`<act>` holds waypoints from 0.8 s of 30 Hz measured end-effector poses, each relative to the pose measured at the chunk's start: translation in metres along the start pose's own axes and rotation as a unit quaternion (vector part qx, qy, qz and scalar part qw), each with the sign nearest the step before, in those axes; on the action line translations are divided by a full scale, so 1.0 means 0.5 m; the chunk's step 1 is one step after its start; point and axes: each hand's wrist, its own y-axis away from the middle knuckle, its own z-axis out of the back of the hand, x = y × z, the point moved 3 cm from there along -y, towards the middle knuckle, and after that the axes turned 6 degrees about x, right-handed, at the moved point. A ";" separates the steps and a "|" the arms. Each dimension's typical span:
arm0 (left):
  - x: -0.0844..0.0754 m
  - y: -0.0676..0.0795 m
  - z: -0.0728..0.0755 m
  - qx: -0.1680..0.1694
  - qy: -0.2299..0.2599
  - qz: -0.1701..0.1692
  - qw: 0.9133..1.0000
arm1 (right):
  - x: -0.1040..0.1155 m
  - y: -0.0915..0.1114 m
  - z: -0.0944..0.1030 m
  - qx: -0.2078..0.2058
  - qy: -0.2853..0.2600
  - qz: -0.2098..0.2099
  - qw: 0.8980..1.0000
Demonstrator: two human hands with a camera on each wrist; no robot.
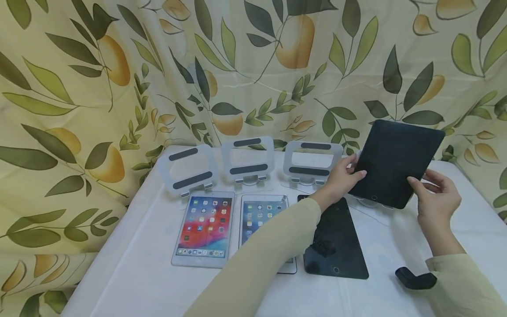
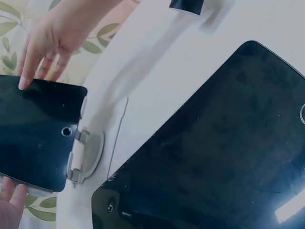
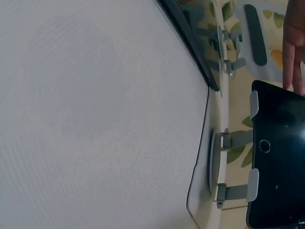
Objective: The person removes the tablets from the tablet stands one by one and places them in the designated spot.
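At the right of the head view a black tablet [image 1: 396,163] leans on a stand. My left hand [image 1: 343,178] holds its left edge, thumb on the front. The right hand [image 1: 439,197] pinches the opposite edge low down, thumb on the front and fingers toward the back. In the right wrist view the tablet's home-button end sits in the stand's grey lips [image 3: 253,185]. The round stand base [image 2: 93,157] shows in the left wrist view; the tablet hides most of the stand. Below my left forearm lies a second black tablet [image 1: 336,240], flat on the table.
Three more pale stands with dark pads, the left stand [image 1: 192,180], middle stand [image 1: 248,169] and right stand [image 1: 309,171], line the back. Two white tablets with lit-looking screens, one red-blue [image 1: 206,229], one blue [image 1: 261,211], lie before them. A patterned curtain [image 1: 253,88] hangs behind the white table [image 1: 130,281].
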 end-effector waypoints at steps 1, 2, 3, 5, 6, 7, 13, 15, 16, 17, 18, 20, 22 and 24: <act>-0.001 0.000 0.001 -0.001 -0.001 -0.005 1.000 | -0.002 -0.002 0.000 0.004 -0.031 0.002 1.000; -0.002 -0.001 0.003 -0.001 -0.001 -0.014 1.000 | -0.003 -0.004 0.001 0.009 -0.050 0.007 0.999; -0.001 0.000 0.001 -0.001 0.001 -0.019 1.000 | -0.005 -0.005 0.004 0.015 -0.065 0.012 0.998; 0.000 0.002 0.000 -0.003 0.002 -0.030 1.000 | -0.008 -0.005 0.009 0.026 -0.081 0.033 0.996; 0.001 0.003 0.000 -0.007 0.000 -0.036 0.999 | -0.007 -0.004 0.011 0.032 -0.081 0.040 0.995; 0.001 0.003 0.001 -0.015 -0.004 -0.042 0.999 | -0.006 -0.001 0.011 0.037 -0.083 0.045 0.995; 0.004 0.003 0.006 -0.093 -0.036 -0.083 0.992 | 0.024 0.025 0.003 0.036 -0.013 0.054 0.998; 0.000 0.002 0.009 -0.112 -0.053 -0.102 0.987 | 0.037 0.031 0.002 0.031 0.047 0.071 0.996; -0.003 0.001 0.010 -0.116 -0.066 -0.113 0.985 | 0.044 0.032 0.003 0.028 0.073 0.082 0.994; -0.007 0.002 0.011 -0.119 -0.076 -0.124 0.982 | 0.051 0.033 0.005 0.026 0.095 0.095 0.991; -0.012 0.003 0.013 -0.121 -0.082 -0.134 0.980 | 0.058 0.033 0.005 0.027 0.099 0.104 0.989; -0.023 0.007 0.015 -0.121 -0.095 -0.152 0.976 | 0.070 0.034 0.008 0.034 0.110 0.115 0.987; -0.033 0.013 0.015 -0.121 -0.099 -0.163 0.974 | 0.083 0.036 0.013 0.041 0.128 0.118 0.984; -0.041 0.020 0.016 -0.119 -0.095 -0.168 0.974 | 0.095 0.041 0.019 0.049 0.158 0.107 0.980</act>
